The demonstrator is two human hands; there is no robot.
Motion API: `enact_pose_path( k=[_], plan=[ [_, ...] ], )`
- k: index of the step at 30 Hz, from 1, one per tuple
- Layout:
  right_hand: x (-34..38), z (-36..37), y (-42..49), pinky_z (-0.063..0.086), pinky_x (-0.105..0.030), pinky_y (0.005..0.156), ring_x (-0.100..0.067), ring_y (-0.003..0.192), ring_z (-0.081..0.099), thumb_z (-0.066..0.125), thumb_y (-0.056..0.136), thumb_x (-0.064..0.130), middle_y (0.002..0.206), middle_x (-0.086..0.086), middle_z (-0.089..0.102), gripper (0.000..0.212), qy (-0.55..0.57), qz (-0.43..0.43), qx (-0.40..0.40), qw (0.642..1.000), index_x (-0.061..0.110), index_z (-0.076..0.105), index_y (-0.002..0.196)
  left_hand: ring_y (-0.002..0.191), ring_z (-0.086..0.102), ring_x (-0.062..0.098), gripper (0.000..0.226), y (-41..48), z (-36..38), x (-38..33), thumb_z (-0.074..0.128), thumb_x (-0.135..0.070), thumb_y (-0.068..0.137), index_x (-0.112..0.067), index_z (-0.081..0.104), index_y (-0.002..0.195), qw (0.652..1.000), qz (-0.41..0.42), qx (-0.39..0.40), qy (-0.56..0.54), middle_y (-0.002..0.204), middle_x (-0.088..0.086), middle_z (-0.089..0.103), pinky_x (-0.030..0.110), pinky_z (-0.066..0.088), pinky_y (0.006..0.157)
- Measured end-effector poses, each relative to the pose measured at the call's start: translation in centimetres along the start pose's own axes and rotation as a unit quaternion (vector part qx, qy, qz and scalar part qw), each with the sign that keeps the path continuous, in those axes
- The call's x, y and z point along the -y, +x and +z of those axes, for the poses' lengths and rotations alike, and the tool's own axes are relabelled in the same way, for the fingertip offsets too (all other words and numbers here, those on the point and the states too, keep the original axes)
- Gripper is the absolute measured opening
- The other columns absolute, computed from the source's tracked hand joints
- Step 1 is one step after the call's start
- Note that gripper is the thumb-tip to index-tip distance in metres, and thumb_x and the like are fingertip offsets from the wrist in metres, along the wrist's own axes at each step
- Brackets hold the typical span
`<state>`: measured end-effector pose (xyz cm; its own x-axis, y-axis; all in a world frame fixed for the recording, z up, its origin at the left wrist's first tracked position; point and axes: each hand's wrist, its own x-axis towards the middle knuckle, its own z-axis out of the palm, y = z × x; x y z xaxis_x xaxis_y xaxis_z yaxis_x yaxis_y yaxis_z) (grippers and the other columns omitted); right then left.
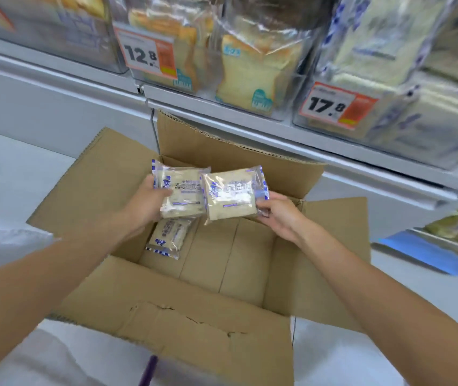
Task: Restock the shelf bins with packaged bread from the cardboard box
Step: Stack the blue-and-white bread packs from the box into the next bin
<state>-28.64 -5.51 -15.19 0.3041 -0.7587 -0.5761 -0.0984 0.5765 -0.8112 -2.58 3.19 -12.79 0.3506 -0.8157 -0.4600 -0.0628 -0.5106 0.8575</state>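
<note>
An open cardboard box [194, 324] stands on the floor below the shelf, its flaps spread outward. My left hand [149, 201] grips a clear bread packet with blue print [183, 196] by its left side, above the box. My right hand [278, 213] pinches a second bread packet [232, 195] at its right edge, and the two packets overlap slightly. One more bread packet [169, 236] leans against the box's inner left wall. The clear shelf bin [406, 118] at upper right, tagged 17.8, holds the same blue-printed packets.
A clear bin [250, 79] of sliced toast loaves sits in the shelf's middle behind a 12.8 price tag [145, 55]. The grey shelf edge [250, 126] runs diagonally above the box. A lower shelf with a blue strip [423, 253] and pale packets is at right.
</note>
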Motion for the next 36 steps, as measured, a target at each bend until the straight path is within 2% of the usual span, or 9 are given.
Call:
enact_pose_path(
  k=[3,7,12,15,21,24,29,33,36],
  plan=[
    [2.8,0.1,-3.1,0.053,-0.036,0.093,-0.027,0.093,0.066,0.043,0.093,-0.009,0.111,-0.015,0.069,0.028,0.019,-0.014,-0.005,1.0,0.004,0.062,0.109,0.089,0.069,0.027,0.043,-0.6,4.1,-1.8,0.052,-0.046,0.087,-0.016,0.054,0.118,0.999,0.029,0.03,-0.032,0.109,0.011,0.069,0.047,0.059,0.076],
    [5.7,-0.8,-6.8,0.056,-0.04,0.084,-0.03,0.085,0.067,0.042,0.091,-0.012,0.105,-0.017,0.07,0.03,-0.05,-0.061,-0.04,0.996,-0.003,0.062,0.111,0.091,0.07,0.024,0.069,-1.8,8.7,-6.2,0.052,-0.072,0.074,-0.016,0.057,0.114,0.995,0.077,0.043,-0.045,0.104,0.005,0.071,0.05,0.055,0.087],
    [8.7,-4.2,-10.8,0.043,-0.016,0.053,-0.014,0.07,0.053,0.051,0.095,0.019,0.083,-0.001,0.056,0.011,-0.063,-0.092,-0.11,0.988,0.012,0.058,0.099,0.082,0.065,0.021,0.026,-6.1,12.5,-12.3,0.056,-0.033,0.094,-0.012,0.058,0.109,0.987,0.147,0.053,0.022,0.09,0.003,0.067,0.032,0.049,0.07],
    [9.7,-7.4,-11.8,0.053,-0.033,0.087,-0.013,0.096,0.063,0.077,0.066,0.054,0.116,0.006,0.064,0.082,-0.039,-0.089,-0.076,0.992,0.017,0.048,0.133,0.08,0.061,0.02,0.011,-6.9,13.8,-14.5,0.051,-0.023,0.097,-0.017,0.058,0.104,0.978,0.18,0.1,0.029,0.09,0.003,0.065,0.033,0.046,0.076],
    [14.9,-14.2,-13.4,0.05,-0.041,0.1,-0.016,0.104,0.068,0.084,0.066,0.041,0.111,0.001,0.073,0.064,-0.024,-0.262,-0.134,0.955,0.016,0.062,0.121,0.09,0.058,0.015,0.04,-7.7,19.9,-22.6,0.054,-0.05,0.091,-0.017,0.051,0.114,0.947,0.287,0.117,0.079,0.098,-0.002,0.061,0.03,0.044,0.073],
    [18.1,-17.2,-13.2,0.05,-0.045,0.099,-0.018,0.114,0.062,0.084,0.051,0.06,0.124,0.001,0.065,0.089,-0.046,-0.331,-0.246,0.91,0.022,0.056,0.127,0.085,0.057,0.016,0.061,-6.9,24.1,-26.5,0.071,-0.053,0.08,-0.014,0.046,0.12,0.904,0.4,0.036,0.147,0.091,-0.005,0.057,0.029,0.044,0.068],
    [21.9,-21.4,-11.4,0.043,-0.043,0.105,-0.018,0.127,0.05,0.077,0.07,0.055,0.14,0.0,0.052,0.087,-0.085,-0.369,-0.35,0.857,0.018,0.041,0.141,0.112,0.053,0.026,0.075,-4.1,29.7,-31.2,0.068,-0.06,0.077,-0.021,0.039,0.135,0.832,0.509,-0.089,0.201,0.113,0.001,0.062,0.041,0.041,0.097],
    [23.2,-22.9,-8.5,0.046,-0.04,0.098,-0.02,0.12,0.055,0.068,0.082,0.054,0.129,0.0,0.057,0.068,-0.184,-0.335,-0.355,0.853,0.017,0.043,0.133,0.127,0.043,0.027,0.072,-1.8,30.6,-30.9,0.067,-0.054,0.082,-0.013,0.045,0.138,0.695,0.582,-0.23,0.354,0.128,0.006,0.059,0.043,0.03,0.101],
    [23.8,-22.8,-7.2,0.047,-0.046,0.099,-0.019,0.119,0.055,0.056,0.065,0.084,0.13,0.0,0.057,0.094,-0.265,-0.318,-0.354,0.839,0.021,0.042,0.133,0.135,0.039,0.029,0.07,0.7,29.6,-29.0,0.067,-0.045,0.082,-0.016,0.044,0.141,0.611,0.642,-0.28,0.368,0.141,0.01,0.05,0.049,0.026,0.107]
  ],
)
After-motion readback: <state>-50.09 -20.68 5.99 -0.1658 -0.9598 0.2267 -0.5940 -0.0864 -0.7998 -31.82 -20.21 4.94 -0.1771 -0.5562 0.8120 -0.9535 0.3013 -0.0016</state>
